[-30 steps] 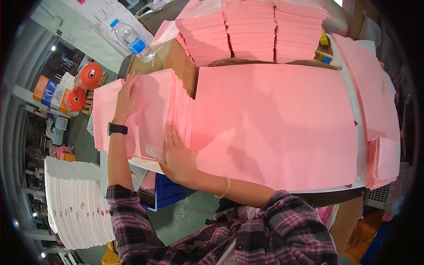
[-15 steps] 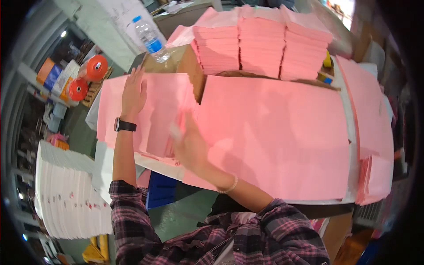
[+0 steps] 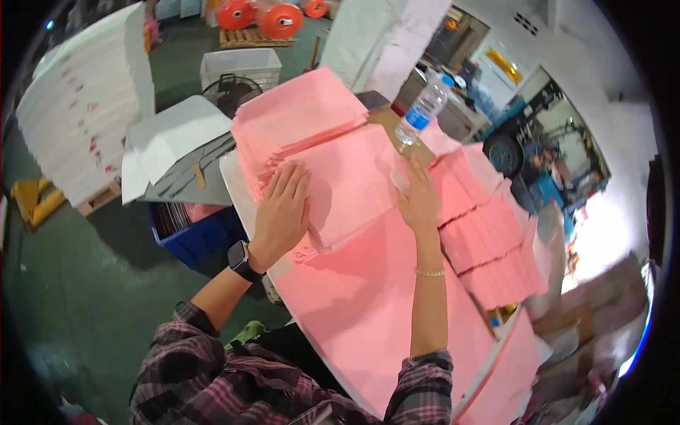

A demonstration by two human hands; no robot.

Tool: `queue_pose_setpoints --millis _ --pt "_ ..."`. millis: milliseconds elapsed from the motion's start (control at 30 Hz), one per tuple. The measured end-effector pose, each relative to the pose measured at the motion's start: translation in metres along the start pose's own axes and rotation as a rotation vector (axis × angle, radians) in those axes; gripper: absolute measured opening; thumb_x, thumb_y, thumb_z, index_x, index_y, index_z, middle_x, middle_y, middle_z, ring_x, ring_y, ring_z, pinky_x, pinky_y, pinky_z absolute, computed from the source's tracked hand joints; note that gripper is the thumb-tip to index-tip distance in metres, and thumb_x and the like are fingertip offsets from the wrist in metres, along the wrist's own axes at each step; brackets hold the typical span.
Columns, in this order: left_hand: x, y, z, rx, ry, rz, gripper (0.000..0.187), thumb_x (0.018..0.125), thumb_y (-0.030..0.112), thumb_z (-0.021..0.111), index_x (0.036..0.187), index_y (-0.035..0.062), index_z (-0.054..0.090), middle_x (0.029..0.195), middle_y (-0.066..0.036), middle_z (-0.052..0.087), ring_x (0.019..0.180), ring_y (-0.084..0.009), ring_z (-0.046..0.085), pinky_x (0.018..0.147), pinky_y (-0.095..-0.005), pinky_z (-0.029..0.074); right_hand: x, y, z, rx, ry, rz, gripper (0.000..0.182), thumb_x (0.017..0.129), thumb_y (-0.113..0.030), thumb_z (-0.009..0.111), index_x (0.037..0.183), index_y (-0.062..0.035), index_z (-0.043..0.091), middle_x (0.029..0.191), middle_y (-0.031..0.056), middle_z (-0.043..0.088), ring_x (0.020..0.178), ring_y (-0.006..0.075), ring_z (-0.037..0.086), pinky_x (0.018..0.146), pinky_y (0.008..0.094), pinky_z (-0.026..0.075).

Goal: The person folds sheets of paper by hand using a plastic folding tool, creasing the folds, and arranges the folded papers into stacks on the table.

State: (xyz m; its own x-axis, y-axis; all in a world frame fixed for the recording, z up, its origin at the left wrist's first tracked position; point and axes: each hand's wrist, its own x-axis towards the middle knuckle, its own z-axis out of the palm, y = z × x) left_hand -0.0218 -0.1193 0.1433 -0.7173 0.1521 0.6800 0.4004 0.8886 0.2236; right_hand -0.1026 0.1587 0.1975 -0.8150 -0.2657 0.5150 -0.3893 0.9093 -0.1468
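My left hand [image 3: 283, 209] lies flat, fingers stretched, on the near left edge of a stack of pink sheets [image 3: 350, 170]. At that stack's right edge is my right hand [image 3: 419, 198], fingers pointing away from me. A small whitish piece [image 3: 399, 181] shows by its thumb, seemingly held; its kind I cannot make out. Another pink pile [image 3: 304, 106] with uneven edges lies just beyond. Nearer to me, a large pink sheet [image 3: 382, 304] spreads over the table.
A water bottle [image 3: 423, 113] stands on a brown box [image 3: 386, 124] behind the stack. Tall pink stacks [image 3: 489, 234] line the right. A blue crate [image 3: 191, 237] sits on the floor at left, near a high white paper stack [image 3: 85, 106].
The view has turned left. My left hand has come down to the stack's near left edge. My right hand has moved from the near side to the right edge, the whitish piece still with it.
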Motion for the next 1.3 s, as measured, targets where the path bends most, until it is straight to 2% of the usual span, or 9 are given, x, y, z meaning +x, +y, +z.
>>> queue_pose_setpoints --millis 133,300,700,833,933,1033,1100,1233,1300 --pt "0.000 -0.008 -0.002 -0.018 0.017 -0.026 0.054 0.089 0.016 0.053 0.138 -0.0026 0.043 0.144 -0.020 0.042 0.139 -0.0336 0.033 0.117 -0.0437 0.024 0.051 -0.007 0.019 -0.053 0.011 -0.173 0.066 0.081 -0.011 0.060 0.145 -0.0186 0.042 0.150 0.0064 0.041 0.136 0.0278 0.041 0.105 0.0387 0.042" --pt "0.000 -0.017 0.005 -0.059 -0.001 -0.049 0.056 0.087 0.017 0.056 0.138 -0.0016 0.042 0.145 -0.020 0.041 0.139 -0.0346 0.033 0.117 -0.0438 0.024 0.085 -0.016 0.050 -0.064 -0.080 -0.254 0.069 0.083 -0.019 0.063 0.147 -0.0169 0.038 0.152 0.0077 0.039 0.137 0.0316 0.039 0.107 0.0412 0.040" --pt "0.003 -0.033 0.015 -0.102 -0.139 -0.065 0.058 0.086 0.022 0.056 0.137 -0.0037 0.042 0.141 -0.022 0.044 0.134 -0.0369 0.038 0.114 -0.0448 0.028 0.086 -0.006 0.093 0.001 -0.178 -0.144 0.068 0.083 -0.018 0.060 0.147 -0.0153 0.038 0.152 0.0083 0.037 0.137 0.0266 0.039 0.105 0.0401 0.042" --pt "0.004 -0.028 0.012 -0.053 -0.121 -0.014 0.057 0.086 0.021 0.056 0.135 -0.0049 0.043 0.139 -0.022 0.045 0.132 -0.0379 0.040 0.114 -0.0451 0.028 0.086 -0.014 0.080 -0.014 -0.130 -0.173 0.066 0.083 -0.019 0.061 0.145 -0.0136 0.040 0.150 0.0099 0.040 0.136 0.0268 0.041 0.103 0.0397 0.044" --pt "0.007 -0.024 0.005 0.042 -0.152 -0.004 0.056 0.086 0.019 0.056 0.135 -0.0057 0.043 0.139 -0.023 0.045 0.132 -0.0389 0.041 0.113 -0.0444 0.029 0.086 -0.029 0.045 -0.280 -0.090 -0.224 0.063 0.083 -0.020 0.062 0.143 -0.0119 0.044 0.146 0.0116 0.046 0.132 0.0278 0.045 0.101 0.0395 0.046" --pt "0.012 -0.019 -0.003 0.063 -0.166 0.040 0.057 0.085 0.017 0.058 0.135 -0.0049 0.043 0.140 -0.024 0.044 0.132 -0.0392 0.040 0.113 -0.0450 0.029 0.073 -0.038 0.002 -0.031 0.298 -0.103 0.062 0.081 -0.015 0.064 0.140 -0.0117 0.047 0.137 0.0141 0.054 0.126 0.0313 0.052 0.100 0.0407 0.045" --pt "0.017 -0.016 -0.009 0.075 -0.170 0.079 0.058 0.084 0.016 0.059 0.136 -0.0046 0.043 0.140 -0.024 0.044 0.132 -0.0393 0.040 0.113 -0.0453 0.029 0.039 -0.045 -0.035 0.007 0.365 0.001 0.058 0.083 -0.015 0.063 0.138 -0.0095 0.048 0.135 0.0135 0.055 0.124 0.0313 0.053 0.099 0.0407 0.046" --pt "0.028 0.007 -0.030 0.148 0.043 0.188 0.055 0.082 0.013 0.061 0.132 -0.0034 0.048 0.136 -0.024 0.048 0.126 -0.0403 0.046 0.105 -0.0451 0.038 -0.076 -0.070 -0.101 0.278 0.503 0.301 0.040 0.092 -0.016 0.057 0.129 -0.0018 0.055 0.126 0.0146 0.061 0.117 0.0314 0.058 0.095 0.0385 0.047" --pt "0.031 0.042 -0.087 -0.367 0.180 0.157 0.038 0.082 0.011 0.062 0.117 -0.0015 0.059 0.116 -0.020 0.060 0.108 -0.0357 0.055 0.092 -0.0423 0.045 -0.142 -0.080 -0.117 0.337 0.647 0.311 0.034 0.098 -0.020 0.050 0.124 0.0009 0.059 0.121 0.0165 0.064 0.111 0.0280 0.062 0.091 0.0352 0.047"
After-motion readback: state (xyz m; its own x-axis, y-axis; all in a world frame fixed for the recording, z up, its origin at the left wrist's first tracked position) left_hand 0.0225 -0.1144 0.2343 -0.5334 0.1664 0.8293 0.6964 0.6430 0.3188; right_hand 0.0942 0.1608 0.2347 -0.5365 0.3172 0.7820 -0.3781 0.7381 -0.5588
